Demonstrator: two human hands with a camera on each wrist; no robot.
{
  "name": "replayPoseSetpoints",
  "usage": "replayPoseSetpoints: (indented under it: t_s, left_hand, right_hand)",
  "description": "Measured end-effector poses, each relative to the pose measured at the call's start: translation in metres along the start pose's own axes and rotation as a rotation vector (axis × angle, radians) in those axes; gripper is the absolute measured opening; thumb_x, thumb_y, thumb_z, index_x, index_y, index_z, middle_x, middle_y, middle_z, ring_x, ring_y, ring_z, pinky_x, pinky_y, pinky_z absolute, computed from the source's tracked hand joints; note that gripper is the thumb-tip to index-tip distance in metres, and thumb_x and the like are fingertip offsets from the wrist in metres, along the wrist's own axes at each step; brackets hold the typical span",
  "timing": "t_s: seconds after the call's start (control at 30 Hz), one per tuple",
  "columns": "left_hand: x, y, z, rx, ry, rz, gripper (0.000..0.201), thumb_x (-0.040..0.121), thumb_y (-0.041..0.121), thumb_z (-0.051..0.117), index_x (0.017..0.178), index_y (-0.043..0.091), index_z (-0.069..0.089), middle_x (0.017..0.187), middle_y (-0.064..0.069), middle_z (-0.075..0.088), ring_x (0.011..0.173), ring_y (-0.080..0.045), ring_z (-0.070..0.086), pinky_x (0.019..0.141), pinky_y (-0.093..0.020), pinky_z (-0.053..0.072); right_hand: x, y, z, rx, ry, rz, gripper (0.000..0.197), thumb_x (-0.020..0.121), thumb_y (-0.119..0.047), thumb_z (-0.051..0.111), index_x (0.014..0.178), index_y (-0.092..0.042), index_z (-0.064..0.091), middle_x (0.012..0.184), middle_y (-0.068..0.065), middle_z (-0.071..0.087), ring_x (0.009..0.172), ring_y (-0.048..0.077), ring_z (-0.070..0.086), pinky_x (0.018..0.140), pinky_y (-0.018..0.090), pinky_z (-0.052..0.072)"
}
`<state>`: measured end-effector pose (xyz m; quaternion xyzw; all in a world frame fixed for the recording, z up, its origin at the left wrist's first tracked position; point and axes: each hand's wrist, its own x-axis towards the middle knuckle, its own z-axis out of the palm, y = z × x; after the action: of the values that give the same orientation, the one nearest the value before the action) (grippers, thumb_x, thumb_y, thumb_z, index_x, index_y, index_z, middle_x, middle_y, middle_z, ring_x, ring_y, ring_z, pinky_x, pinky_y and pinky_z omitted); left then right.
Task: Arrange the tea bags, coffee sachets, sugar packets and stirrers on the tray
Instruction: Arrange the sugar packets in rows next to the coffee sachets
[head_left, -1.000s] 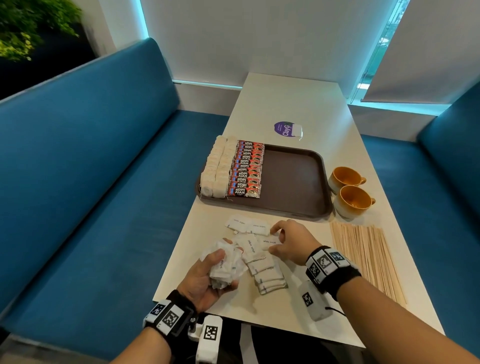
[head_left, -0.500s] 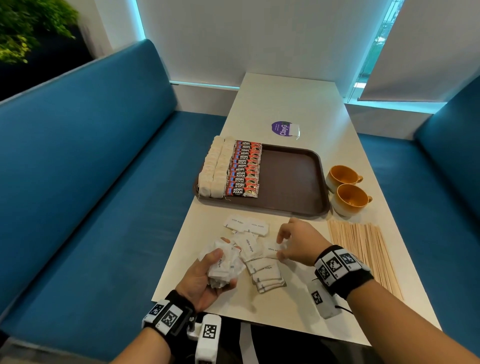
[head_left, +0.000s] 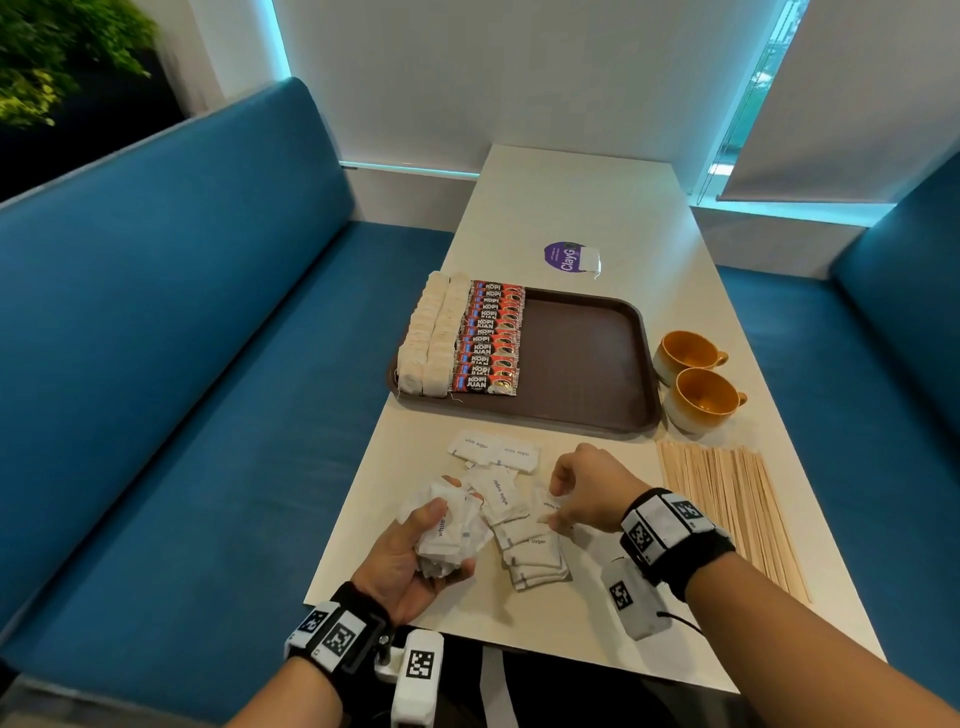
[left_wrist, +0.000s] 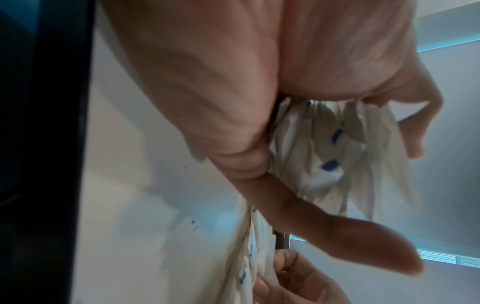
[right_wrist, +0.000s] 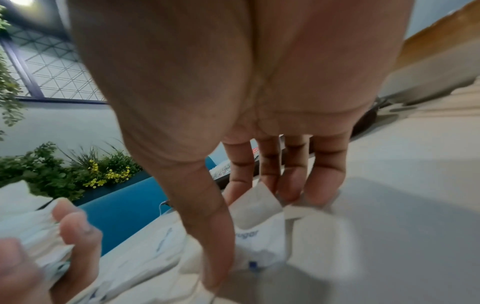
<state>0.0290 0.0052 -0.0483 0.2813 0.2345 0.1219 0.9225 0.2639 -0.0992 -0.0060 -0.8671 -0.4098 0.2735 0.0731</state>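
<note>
A brown tray (head_left: 587, 358) holds two rows of tea bags (head_left: 428, 338) and a row of red coffee sachets (head_left: 491, 338) at its left side. White sugar packets (head_left: 519, 514) lie loose on the table in front of it. My left hand (head_left: 421, 551) grips a bunch of sugar packets (head_left: 447, 530), seen close in the left wrist view (left_wrist: 332, 148). My right hand (head_left: 582, 488) pinches one sugar packet (head_left: 548, 504) between thumb and fingers (right_wrist: 322, 185), its white paper (right_wrist: 262, 236) just above the table. Wooden stirrers (head_left: 727, 509) lie spread to the right.
Two orange cups (head_left: 696, 379) stand right of the tray. A purple round sticker (head_left: 566, 257) lies beyond it. Blue benches (head_left: 182, 364) flank the white table (head_left: 582, 197); its near edge runs by my wrists. Plants (right_wrist: 64, 176) show behind the bench.
My right hand has drawn back slightly toward me from the loose packets and now pinches one. The left hand holds its bunch in the same place.
</note>
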Motion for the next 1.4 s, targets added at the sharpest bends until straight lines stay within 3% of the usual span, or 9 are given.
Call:
replayPoseSetpoints:
  t_s: [0.13,0.27,0.47,0.57,0.7,0.9,1.07,1.27,1.4]
  left_hand:
    - [0.002,-0.001,-0.003,0.002,0.004,-0.001,0.061,0.043,0.04,0.102,0.098,0.026,0.08,0.109,-0.014,0.07,0.089,-0.028,0.056,0.053,-0.035,0.058]
    - [0.003,-0.001,-0.003,0.028,0.002,-0.001,0.06,0.043,0.043,0.101,0.095,0.022,0.081,0.102,-0.015,0.068,0.079,-0.028,0.054,0.053,-0.034,0.058]
    - [0.003,-0.002,-0.003,-0.014,-0.013,0.024,0.061,0.047,0.038,0.101,0.102,0.025,0.078,0.111,-0.014,0.07,0.081,-0.027,0.064,0.053,-0.035,0.057]
    - [0.003,-0.002,-0.005,-0.025,-0.01,0.017,0.061,0.049,0.037,0.101,0.105,0.025,0.077,0.114,-0.015,0.069,0.085,-0.03,0.064,0.053,-0.036,0.058]
    - [0.003,-0.002,-0.004,-0.038,-0.011,0.02,0.061,0.049,0.035,0.101,0.104,0.023,0.077,0.111,-0.016,0.069,0.08,-0.029,0.066,0.052,-0.035,0.057]
    - [0.004,-0.003,-0.007,-0.056,-0.005,-0.001,0.091,0.05,0.031,0.101,0.128,0.011,0.059,0.112,-0.018,0.069,0.076,-0.03,0.068,0.051,-0.036,0.056]
    - [0.005,-0.003,-0.007,-0.055,-0.031,0.021,0.061,0.052,0.032,0.101,0.106,0.022,0.075,0.116,-0.016,0.068,0.082,-0.03,0.066,0.053,-0.036,0.056]
    - [0.006,-0.003,-0.011,-0.008,-0.004,0.011,0.062,0.049,0.039,0.101,0.104,0.019,0.079,0.108,-0.016,0.069,0.082,-0.028,0.06,0.054,-0.035,0.056]
    - [0.006,-0.003,-0.01,0.02,-0.01,0.016,0.074,0.043,0.044,0.102,0.103,0.007,0.079,0.095,-0.018,0.07,0.068,-0.025,0.064,0.058,-0.038,0.06]
  right_hand:
    - [-0.001,0.001,-0.003,0.094,-0.035,-0.014,0.04,0.069,-0.019,0.091,0.095,-0.023,0.06,0.094,-0.005,0.062,0.083,0.014,0.058,0.068,0.025,0.047]
    - [0.005,-0.001,-0.016,0.164,-0.037,-0.018,0.046,0.073,-0.025,0.09,0.111,-0.025,0.064,0.097,-0.005,0.066,0.085,0.012,0.063,0.08,0.031,0.056]
    - [0.024,-0.021,-0.038,0.248,0.004,-0.113,0.02,0.082,-0.029,0.085,0.091,-0.016,0.074,0.083,0.005,0.075,0.066,0.012,0.066,0.073,0.036,0.061]
    - [0.038,-0.034,-0.033,0.218,-0.048,-0.098,0.03,0.081,-0.028,0.086,0.106,-0.018,0.072,0.087,-0.001,0.07,0.071,0.013,0.067,0.074,0.036,0.06]
    - [0.048,-0.043,-0.021,0.012,-0.005,-0.09,0.053,0.081,-0.032,0.085,0.129,-0.022,0.065,0.113,0.001,0.065,0.104,0.018,0.063,0.084,0.027,0.046]
    - [0.044,-0.044,-0.016,-0.038,-0.033,-0.063,0.053,0.073,-0.031,0.091,0.116,-0.022,0.063,0.117,-0.001,0.053,0.101,0.02,0.059,0.088,0.03,0.049]
    - [0.038,-0.03,-0.011,0.14,-0.004,-0.057,0.039,0.071,-0.022,0.091,0.096,-0.025,0.061,0.098,-0.007,0.063,0.088,0.014,0.059,0.071,0.025,0.045]
    - [0.03,-0.008,-0.014,0.246,0.035,-0.059,0.027,0.078,-0.033,0.087,0.097,-0.024,0.07,0.09,-0.004,0.07,0.082,0.013,0.065,0.079,0.034,0.057]
    - [0.005,-0.015,-0.027,0.609,0.051,-0.133,0.019,0.08,-0.026,0.086,0.094,-0.016,0.076,0.084,0.002,0.078,0.069,0.009,0.066,0.063,0.027,0.052]
